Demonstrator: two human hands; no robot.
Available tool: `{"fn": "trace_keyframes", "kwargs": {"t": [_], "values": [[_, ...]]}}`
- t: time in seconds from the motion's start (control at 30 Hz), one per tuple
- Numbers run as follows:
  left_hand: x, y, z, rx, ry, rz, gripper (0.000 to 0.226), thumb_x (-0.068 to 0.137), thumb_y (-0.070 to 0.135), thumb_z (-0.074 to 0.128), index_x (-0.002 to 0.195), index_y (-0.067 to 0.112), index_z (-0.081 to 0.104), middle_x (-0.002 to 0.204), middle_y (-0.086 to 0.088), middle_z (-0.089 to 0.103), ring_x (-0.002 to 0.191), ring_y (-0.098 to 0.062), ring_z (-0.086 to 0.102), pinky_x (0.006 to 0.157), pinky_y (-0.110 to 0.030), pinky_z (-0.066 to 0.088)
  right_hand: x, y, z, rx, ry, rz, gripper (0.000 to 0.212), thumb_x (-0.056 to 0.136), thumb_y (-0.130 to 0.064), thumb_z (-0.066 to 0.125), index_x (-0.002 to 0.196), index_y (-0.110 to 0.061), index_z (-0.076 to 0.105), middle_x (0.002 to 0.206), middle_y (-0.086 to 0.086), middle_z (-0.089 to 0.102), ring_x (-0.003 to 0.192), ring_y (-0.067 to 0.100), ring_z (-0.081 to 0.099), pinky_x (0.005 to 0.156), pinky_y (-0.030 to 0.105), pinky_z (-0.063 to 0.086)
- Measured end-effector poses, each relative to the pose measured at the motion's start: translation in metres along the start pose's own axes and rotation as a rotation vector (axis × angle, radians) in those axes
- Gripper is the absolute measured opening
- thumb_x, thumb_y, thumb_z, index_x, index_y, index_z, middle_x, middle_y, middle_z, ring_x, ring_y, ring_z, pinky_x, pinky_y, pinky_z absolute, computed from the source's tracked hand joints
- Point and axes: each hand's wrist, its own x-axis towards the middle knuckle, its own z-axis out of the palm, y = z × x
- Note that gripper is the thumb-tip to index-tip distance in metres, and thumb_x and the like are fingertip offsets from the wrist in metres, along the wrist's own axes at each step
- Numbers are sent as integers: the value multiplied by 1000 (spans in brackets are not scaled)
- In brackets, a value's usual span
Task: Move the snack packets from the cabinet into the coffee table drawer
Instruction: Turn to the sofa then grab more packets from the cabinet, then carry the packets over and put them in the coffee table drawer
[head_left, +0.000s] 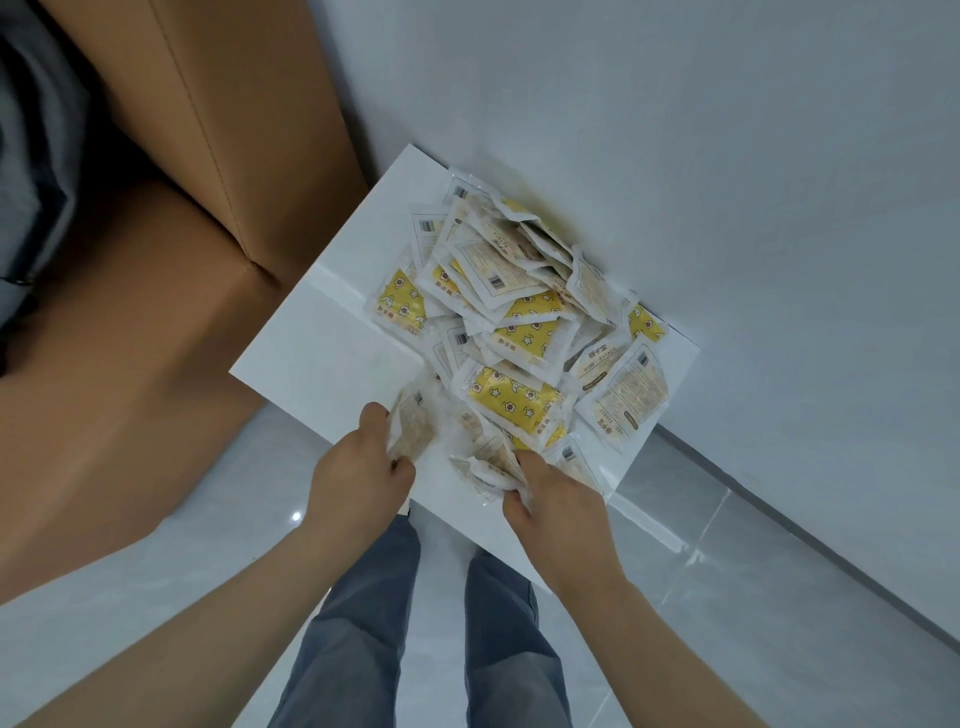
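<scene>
Left hand (363, 467) and right hand (553, 491) each clutch crumpled snack packets (488, 467) at the near edge of the white cabinet top (322, 358), the remaining pile (519, 322) lying just beyond both, slightly right, toward the far wall (727, 130).

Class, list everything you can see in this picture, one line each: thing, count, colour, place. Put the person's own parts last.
wall: one; pale grey; top and right.
floor: one; pale glossy tiles; bottom.
cabinet: one; white; centre, against the wall.
packets: many, piled too thick to count; white with yellow or beige; heaped on the cabinet.
box: at least one; brown cardboard; left of the cabinet.
dark thing: one; grey-black; top left corner, unidentifiable.
legs: two; grey-blue trousers; bottom centre.
left hand: one; grips a beige packet at the pile's near edge.
right hand: one; grips crumpled packets beside it.
</scene>
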Motion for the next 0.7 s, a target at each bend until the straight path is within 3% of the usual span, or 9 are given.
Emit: {"fn": "trace_keyframes", "kwargs": {"t": [0.13, 0.23, 0.33, 0.5, 0.6, 0.7], "values": [[-16, 11, -22, -26, 5, 13, 24, 85, 12, 57, 93, 15, 35, 68, -1, 50, 55, -20, 47, 43, -25, 31, -21, -4, -21, 31, 33, 29, 39, 97, -43, 44, 134, -30, 42, 130, -11, 58, 110, 16, 61, 92, 24, 50], [-31, 32, -44, 1, 19, 48, 24, 83, 13, 56, 93, 19, 35, 66, 1, 51, 55, -21, 46, 43, -25, 28, -38, -5, -44, 49, 91, 25, 30, 97, -37, 45, 125, -27, 49, 105, -9, 66, 86, 12, 62, 70, 20, 48], [-47, 57, -68, 37, 56, 103, 23, 82, 15, 55, 99, 18, 41, 70, -1, 56, 54, -21, 45, 44, -26, 30, -57, -8, -73, 86, 172, 18, 23, 94, -30, 50, 115, -23, 56, 85, -6, 66, 64, 9, 48, 56, 18, 35], [-78, 110, -114, 37, 107, 173, 24, 82, 15, 54, 105, 18, 46, 70, -2, 56, 58, -22, 46, 45, -27, 27, -92, -16, -132, 103, 272, 22, 13, 91, -28, 52, 103, -23, 55, 67, -11, 52, 58, 13, 49, 55, 26, 40], [-98, 140, -140, -29, 142, 201, 19, 80, 16, 54, 99, 20, 53, 73, 2, 55, 64, -20, 48, 52, -29, 33, -117, -25, -167, 125, 359, 32, 5, 90, -27, 53, 95, -24, 53, 67, -7, 55, 60, 16, 54, 56, 30, 44], [-114, 161, -167, -125, 151, 251, 17, 80, 16, 58, 95, 25, 57, 82, 11, 56, 71, -13, 49, 56, -22, 34, -143, -41, -195, 183, 428, 76, 9, 91, -27, 50, 99, -25, 54, 69, -5, 58, 62, 15, 55, 59, 31, 46]]}}
